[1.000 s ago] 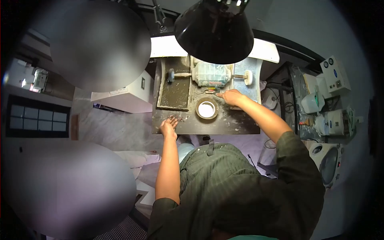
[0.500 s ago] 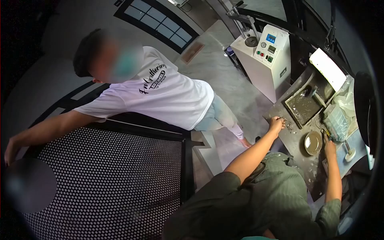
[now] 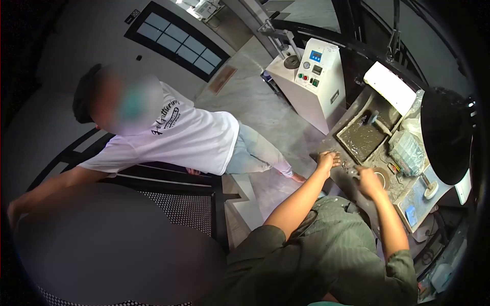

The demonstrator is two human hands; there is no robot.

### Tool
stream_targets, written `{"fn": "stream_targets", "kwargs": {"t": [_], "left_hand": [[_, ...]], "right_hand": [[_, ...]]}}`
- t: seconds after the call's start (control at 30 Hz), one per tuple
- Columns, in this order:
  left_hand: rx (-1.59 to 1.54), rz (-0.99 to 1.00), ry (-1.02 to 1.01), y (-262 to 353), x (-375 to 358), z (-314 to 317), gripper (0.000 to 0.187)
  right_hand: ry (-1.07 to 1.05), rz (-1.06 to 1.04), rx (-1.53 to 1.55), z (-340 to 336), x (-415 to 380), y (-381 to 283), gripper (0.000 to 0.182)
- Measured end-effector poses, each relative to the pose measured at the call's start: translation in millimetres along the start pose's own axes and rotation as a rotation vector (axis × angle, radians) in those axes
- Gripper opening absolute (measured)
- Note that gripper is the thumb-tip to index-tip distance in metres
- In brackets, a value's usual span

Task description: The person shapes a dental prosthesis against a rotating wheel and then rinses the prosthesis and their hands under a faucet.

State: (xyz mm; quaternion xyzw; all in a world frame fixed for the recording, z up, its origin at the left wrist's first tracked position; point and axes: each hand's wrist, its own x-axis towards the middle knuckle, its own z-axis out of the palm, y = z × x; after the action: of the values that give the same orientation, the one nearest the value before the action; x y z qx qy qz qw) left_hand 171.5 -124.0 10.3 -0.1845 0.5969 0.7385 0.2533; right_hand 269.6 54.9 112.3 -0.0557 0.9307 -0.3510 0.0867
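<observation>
My left hand [image 3: 328, 162] is over the near left edge of the dirty work table [image 3: 403, 186], its fingers curled around something small that I cannot make out. Facing it from the right, my right hand [image 3: 367, 181] has its fingers bent together; what they hold is too small to tell. Under and beside my right hand sits a round bowl [image 3: 382, 176], partly hidden by it. Small bits lie between the hands. Beyond them is a rectangular tray [image 3: 361, 142] of wet grey material, with a handled tool [image 3: 380, 125] resting in it.
A plastic-wrapped bundle [image 3: 407, 153] and small coloured tools [image 3: 394, 168] lie right of the bowl. A white-headed tool [image 3: 431, 189] stands on a blue-grey board. Behind is a white machine [image 3: 319, 76]. A person in a white shirt [image 3: 173, 137] leans at the left.
My right hand has moved left from the small tools, past the bowl, and is now close to my left hand. The view has shifted, and a blurred dark shape covers more of the lower left.
</observation>
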Motion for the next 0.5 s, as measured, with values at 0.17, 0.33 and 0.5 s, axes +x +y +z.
{"fn": "stream_targets", "kwargs": {"t": [0.17, 0.33, 0.5], "left_hand": [[-0.026, -0.030, 0.040, -3.4, 3.9, -11.5, 0.021], [-0.033, -0.028, 0.006, -14.3, 16.8, -37.5, 0.016], [-0.125, -0.135, -0.014, -0.5, 24.9, -62.0, 0.025]], "right_hand": [[-0.039, -0.010, -0.467, 103.7, 27.1, 36.2, 0.029], [-0.057, 0.071, -0.638, 141.8, 33.3, 69.2, 0.029], [0.176, 0.131, -0.544, 149.5, 31.3, 68.4, 0.025]]}}
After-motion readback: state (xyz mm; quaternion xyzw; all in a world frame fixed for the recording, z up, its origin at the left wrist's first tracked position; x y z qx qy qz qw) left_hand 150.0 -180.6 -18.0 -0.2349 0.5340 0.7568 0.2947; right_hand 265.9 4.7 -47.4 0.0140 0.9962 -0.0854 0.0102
